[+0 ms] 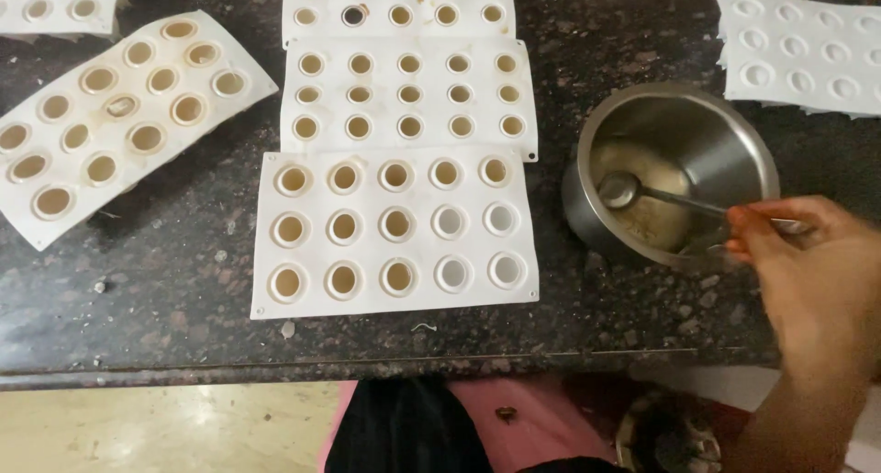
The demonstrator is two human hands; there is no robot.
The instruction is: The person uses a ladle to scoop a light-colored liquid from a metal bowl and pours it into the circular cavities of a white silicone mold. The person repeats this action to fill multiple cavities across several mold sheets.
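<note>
My right hand point(808, 271) grips the handle of a metal spoon point(624, 190) whose bowl hangs inside a tilted steel pot point(725, 133) holding a little pale beige mixture. Left of the pot lies a white silicone mould point(395, 294) with three rows of round cavities; most hold beige filling, while several at the right of the lower two rows are white and unfilled. My left hand is out of view.
More white moulds lie on the dark stone counter: two filled ones behind the near mould point(408, 97), an angled one at left point(110, 124), one at top left point(55, 5), an upturned one at top right point(798, 51). The counter edge point(275, 367) runs along the front.
</note>
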